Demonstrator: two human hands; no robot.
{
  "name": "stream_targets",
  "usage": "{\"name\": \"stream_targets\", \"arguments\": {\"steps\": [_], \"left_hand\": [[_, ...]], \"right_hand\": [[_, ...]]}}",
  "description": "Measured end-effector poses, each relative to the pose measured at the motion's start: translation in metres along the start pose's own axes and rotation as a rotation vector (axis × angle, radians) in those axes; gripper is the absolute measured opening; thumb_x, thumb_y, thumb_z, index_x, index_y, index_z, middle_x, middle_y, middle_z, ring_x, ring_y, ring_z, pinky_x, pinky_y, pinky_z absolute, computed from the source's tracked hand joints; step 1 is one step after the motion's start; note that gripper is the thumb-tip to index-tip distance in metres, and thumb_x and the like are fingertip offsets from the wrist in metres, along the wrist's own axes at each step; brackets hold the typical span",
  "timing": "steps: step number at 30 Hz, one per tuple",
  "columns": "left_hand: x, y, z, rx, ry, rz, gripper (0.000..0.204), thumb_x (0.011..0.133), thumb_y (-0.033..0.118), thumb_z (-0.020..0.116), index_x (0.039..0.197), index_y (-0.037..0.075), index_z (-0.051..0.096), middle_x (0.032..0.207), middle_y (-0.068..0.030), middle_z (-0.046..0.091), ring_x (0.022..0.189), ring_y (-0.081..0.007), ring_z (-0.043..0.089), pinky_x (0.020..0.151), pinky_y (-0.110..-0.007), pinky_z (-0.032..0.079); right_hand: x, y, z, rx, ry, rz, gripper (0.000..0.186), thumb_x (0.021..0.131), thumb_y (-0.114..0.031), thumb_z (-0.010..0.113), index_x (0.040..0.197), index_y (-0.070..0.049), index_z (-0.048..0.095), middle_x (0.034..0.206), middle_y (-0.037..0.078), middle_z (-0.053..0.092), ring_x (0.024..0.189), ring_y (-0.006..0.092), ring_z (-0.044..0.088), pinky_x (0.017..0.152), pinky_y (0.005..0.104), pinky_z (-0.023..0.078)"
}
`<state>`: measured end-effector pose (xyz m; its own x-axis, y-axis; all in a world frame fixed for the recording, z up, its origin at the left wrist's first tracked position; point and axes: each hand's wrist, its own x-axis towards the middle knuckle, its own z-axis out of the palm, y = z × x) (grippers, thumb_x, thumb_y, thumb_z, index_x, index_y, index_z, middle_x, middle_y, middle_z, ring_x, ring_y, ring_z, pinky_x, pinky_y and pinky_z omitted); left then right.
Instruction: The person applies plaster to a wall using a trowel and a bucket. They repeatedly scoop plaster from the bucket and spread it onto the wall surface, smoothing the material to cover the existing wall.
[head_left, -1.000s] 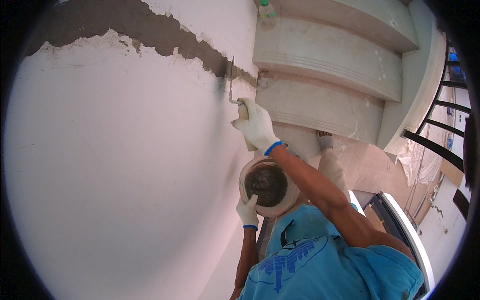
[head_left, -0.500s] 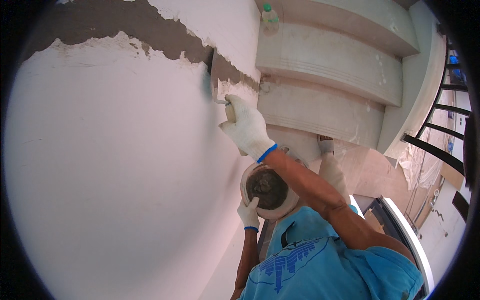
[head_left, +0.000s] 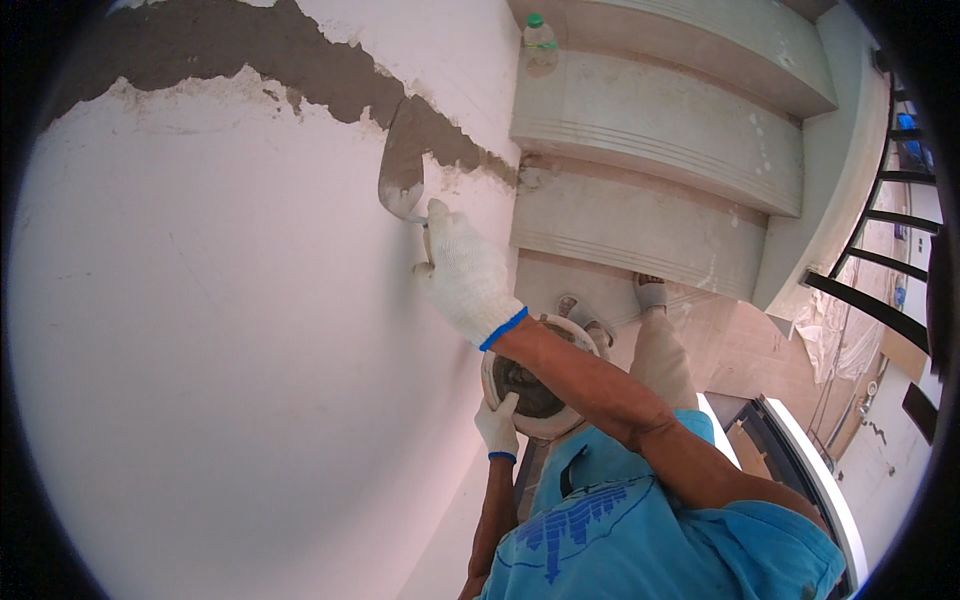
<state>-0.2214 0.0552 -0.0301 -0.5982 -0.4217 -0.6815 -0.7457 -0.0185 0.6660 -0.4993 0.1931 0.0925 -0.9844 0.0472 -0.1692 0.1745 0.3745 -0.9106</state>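
Note:
My right hand [head_left: 468, 275], in a white knit glove with a blue cuff, is closed round the handle of a trowel [head_left: 402, 165]. The blade, smeared with grey mortar, lies at the lower edge of a band of wet grey mortar [head_left: 230, 45] across the white wall [head_left: 220, 330]. Lower down, my left hand [head_left: 497, 428], gloved the same way, grips the rim of a round bucket [head_left: 550, 428], thumb over the edge. Dark mortar [head_left: 528, 388] sits inside the bucket. My right forearm passes over it and hides part of it.
Pale stairs [head_left: 650, 190] rise at the far right of the wall, with a green-capped plastic bottle [head_left: 540, 40] on a step by the wall. A black metal railing [head_left: 870, 308] curves along the right. My sandaled feet [head_left: 650, 292] stand below the lowest step.
My right hand has moved left and slightly toward me. The trowel blade has turned from nearly edge-on to showing its broad face. My left hand still holds the bucket in place.

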Motion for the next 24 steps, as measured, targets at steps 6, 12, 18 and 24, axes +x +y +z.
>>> {"name": "stream_targets", "arguments": {"steps": [6,12,18,24], "left_hand": [[0.002,-0.002,0.004,0.005,-0.021,0.004,0.048,0.089,0.009,0.076,0.132,-0.01,0.067,0.119,-0.0121,0.073,0.103,-0.0206,0.07,0.091,-0.035,0.056],[0.0,-0.003,0.0,-0.007,0.01,0.01,0.047,0.089,0.01,0.078,0.13,-0.01,0.068,0.118,-0.0117,0.074,0.103,-0.021,0.07,0.092,-0.035,0.056],[-0.001,-0.006,0.002,0.007,0.006,0.02,0.045,0.09,0.01,0.078,0.129,-0.009,0.069,0.118,-0.0116,0.075,0.103,-0.0211,0.07,0.092,-0.035,0.056],[0.005,-0.013,-0.004,0.011,0.005,-0.014,0.045,0.09,0.01,0.078,0.13,-0.009,0.069,0.119,-0.0114,0.074,0.104,-0.0216,0.07,0.093,-0.035,0.055]], "right_hand": [[-0.031,0.018,-0.02,0.044,-0.003,-0.094,0.07,0.082,-0.017,0.08,0.144,-0.008,0.049,0.111,0.02,0.066,0.099,0.0441,0.069,0.081,0.0532,0.057],[-0.015,0.034,-0.024,0.072,0.035,0.016,0.072,0.081,-0.017,0.082,0.146,-0.009,0.051,0.116,0.019,0.068,0.104,0.0433,0.069,0.087,0.0513,0.056],[0.016,0.038,-0.005,-0.063,0.057,-0.057,0.075,0.083,-0.016,0.08,0.15,-0.01,0.046,0.111,0.017,0.065,0.098,0.0431,0.068,0.083,0.052,0.056],[-0.02,0.036,-0.011,-0.096,-0.039,-0.037,0.074,0.084,-0.017,0.079,0.15,-0.008,0.046,0.116,0.018,0.065,0.102,0.043,0.068,0.083,0.0531,0.056]]}}
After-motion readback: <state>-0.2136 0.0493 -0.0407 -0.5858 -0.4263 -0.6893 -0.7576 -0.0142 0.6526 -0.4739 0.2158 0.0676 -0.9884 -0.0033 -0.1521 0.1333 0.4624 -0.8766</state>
